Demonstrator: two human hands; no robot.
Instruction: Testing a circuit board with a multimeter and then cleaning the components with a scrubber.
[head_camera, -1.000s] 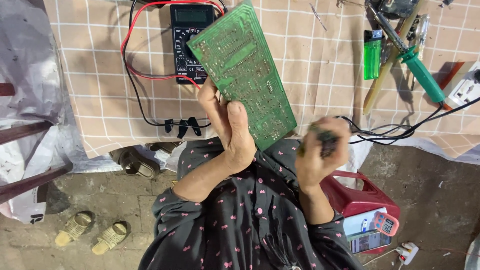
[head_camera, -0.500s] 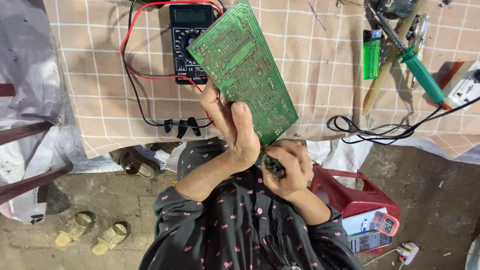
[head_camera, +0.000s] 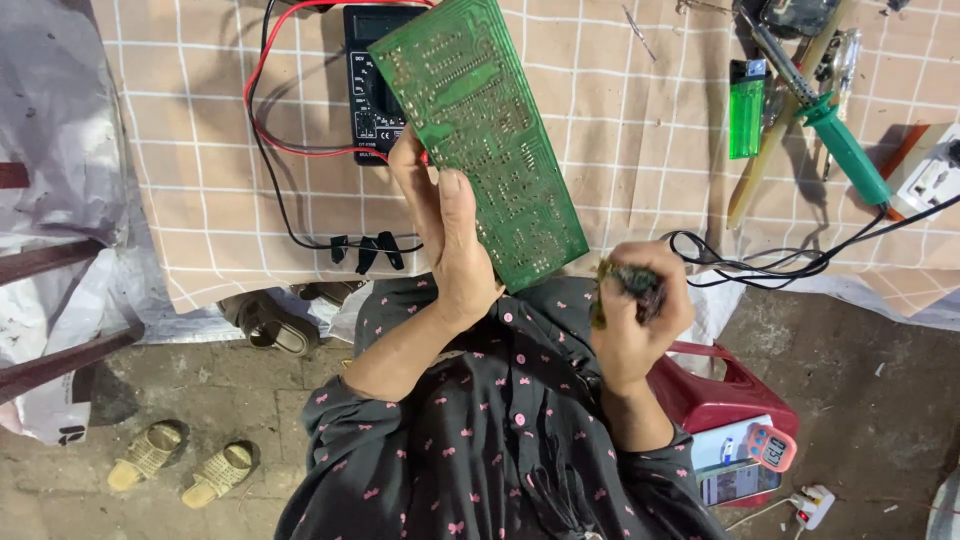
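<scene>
The left hand (head_camera: 450, 240) is gripping a green circuit board (head_camera: 478, 135) by its lower long edge, thumb lying across the solder side; the board is being held up over the checked table (head_camera: 640, 150), its long axis slanting from upper left to lower right, partly hiding the black multimeter (head_camera: 368, 90) with its red and black leads; the right hand (head_camera: 635, 310) is clenching around a small dark tool whose kind cannot be told, just beside the board's lower right corner; that corner is lying up and to the left of the right hand, which is the nearer one to it.
</scene>
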